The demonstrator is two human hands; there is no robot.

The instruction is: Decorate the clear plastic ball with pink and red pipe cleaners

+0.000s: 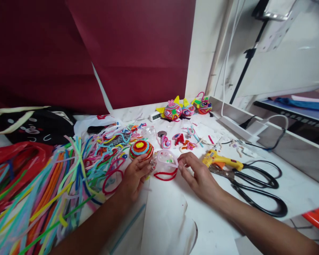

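Observation:
My left hand (137, 174) is closed, its fingers curled around something small that looks clear and glittery; I cannot make out what. Just behind its fingers sits a dome coiled in red, yellow, orange and blue pipe cleaner (140, 150). My right hand (198, 174) has its thumb and fingers drawn together at the right side of a clear plastic container (165, 158) with small colored bits in it. Whether those fingertips grip anything is hidden. A bent red pipe cleaner (164, 176) lies at the container's front, one end close to my right fingertips.
Loose pipe cleaners (55, 191) cover the left side. At right lie a yellow glue gun (223, 161) and large black-handled scissors (268, 202). Several decorated fish-like balls (172, 110) stand at the back beside a small white digital display (155, 116). A power strip (238, 125) follows the right edge.

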